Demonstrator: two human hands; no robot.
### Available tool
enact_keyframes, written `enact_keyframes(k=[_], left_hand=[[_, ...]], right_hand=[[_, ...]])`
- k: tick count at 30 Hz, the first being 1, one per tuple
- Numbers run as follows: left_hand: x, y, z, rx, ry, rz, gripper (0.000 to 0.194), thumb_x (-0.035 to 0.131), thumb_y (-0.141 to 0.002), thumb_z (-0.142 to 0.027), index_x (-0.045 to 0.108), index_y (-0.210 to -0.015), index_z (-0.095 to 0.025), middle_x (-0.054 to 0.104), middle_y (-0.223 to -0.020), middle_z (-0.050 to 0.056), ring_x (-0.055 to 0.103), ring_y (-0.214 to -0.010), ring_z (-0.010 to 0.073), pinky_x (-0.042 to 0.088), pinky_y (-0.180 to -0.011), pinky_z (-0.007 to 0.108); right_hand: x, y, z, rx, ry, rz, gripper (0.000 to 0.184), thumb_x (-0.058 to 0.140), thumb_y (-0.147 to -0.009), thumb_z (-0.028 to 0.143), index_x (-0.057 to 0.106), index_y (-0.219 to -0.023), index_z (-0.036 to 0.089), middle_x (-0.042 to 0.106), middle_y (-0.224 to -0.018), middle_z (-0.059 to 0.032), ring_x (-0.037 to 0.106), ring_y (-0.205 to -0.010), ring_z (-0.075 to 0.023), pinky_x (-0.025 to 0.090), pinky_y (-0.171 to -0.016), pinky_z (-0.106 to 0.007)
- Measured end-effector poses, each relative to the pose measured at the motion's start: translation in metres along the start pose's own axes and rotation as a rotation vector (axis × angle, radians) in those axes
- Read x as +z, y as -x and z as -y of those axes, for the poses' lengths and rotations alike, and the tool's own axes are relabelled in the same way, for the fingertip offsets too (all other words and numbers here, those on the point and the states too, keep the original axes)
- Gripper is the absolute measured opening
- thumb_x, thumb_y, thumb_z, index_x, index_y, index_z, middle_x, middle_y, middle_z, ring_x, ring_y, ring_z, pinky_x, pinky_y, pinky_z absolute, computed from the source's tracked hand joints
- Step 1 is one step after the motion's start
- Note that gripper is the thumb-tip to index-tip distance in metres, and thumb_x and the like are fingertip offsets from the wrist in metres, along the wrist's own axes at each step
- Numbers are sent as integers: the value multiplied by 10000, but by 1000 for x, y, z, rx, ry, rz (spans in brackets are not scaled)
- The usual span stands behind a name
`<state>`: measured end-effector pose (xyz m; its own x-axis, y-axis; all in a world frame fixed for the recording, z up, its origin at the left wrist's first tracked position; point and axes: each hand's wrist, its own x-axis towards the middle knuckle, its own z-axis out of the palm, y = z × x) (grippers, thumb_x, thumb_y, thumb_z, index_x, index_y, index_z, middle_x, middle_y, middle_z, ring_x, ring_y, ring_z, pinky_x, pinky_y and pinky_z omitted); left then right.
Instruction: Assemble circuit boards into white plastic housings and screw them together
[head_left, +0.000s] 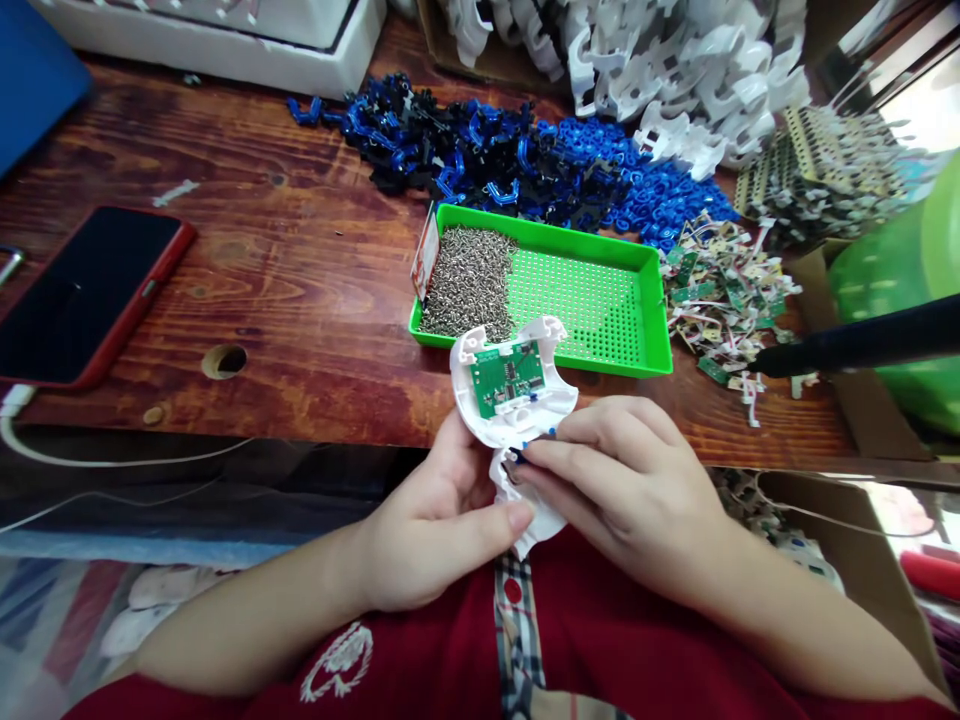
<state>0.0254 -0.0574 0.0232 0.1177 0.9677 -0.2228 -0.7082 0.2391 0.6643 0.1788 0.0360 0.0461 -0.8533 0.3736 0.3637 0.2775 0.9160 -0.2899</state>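
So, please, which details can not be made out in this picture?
All in the head view:
What, if anything, the right fingers pinch: hidden by those fingers.
Back of the white shell: hidden by its front.
Markings on the green circuit board: too small to read.
Blue object, upper left: cut off by the left edge.

Smooth plastic shell [557, 398], glossy wooden table [300, 270]

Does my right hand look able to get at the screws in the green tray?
Probably yes: the screws lie exposed in the open-topped green tray just ahead. Your right hand is busy at the white casing, which hides only their near edge here.
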Motion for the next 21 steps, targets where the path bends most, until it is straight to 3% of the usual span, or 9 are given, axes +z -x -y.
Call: enact_keyframes(k=[5, 9, 14, 21], left_hand=[[1, -1, 0, -20, -36, -2, 531, 599, -785, -68, 408, -1222, -300, 538, -1310, 39, 529, -1173, 208, 464, -925, 290], [3, -1, -1, 27, -76, -63, 590, 648, -733, -44, 394, -1214, -273, 573, -1262, 61, 585, -1098, 202, 493, -856, 243], [2, -4, 1, 120, -83, -51, 562, 639, -741, -51, 417, -1221, -243, 591, -1238, 71, 584, -1102, 206, 484, -886, 252], [5, -11, 10, 167, -81, -190, 464, 604, -776, -48, 466, -1170, -250, 627, -1186, 24, 570, -1122, 181, 437, -970, 278]], right_hand=[[-6, 1, 1, -5, -17, 70, 194, 599, -816, 271, 651, -987, 195, 624, -854, -15, 517, -779, -124, 422, -725, -291], [-11, 6, 1, -34, 2, 188, 344, 523, -858, 345, 600, -1151, 182, 603, -1008, -41, 495, -905, -163, 397, -815, -319], [-3, 15, 9, 39, 72, 55, 368, 569, -826, 336, 591, -1172, 213, 579, -1063, -33, 456, -960, -195, 347, -856, -350], [11, 17, 11, 60, 57, -69, 326, 594, -798, 268, 618, -1115, 197, 600, -975, -31, 467, -878, -171, 360, -794, -351]])
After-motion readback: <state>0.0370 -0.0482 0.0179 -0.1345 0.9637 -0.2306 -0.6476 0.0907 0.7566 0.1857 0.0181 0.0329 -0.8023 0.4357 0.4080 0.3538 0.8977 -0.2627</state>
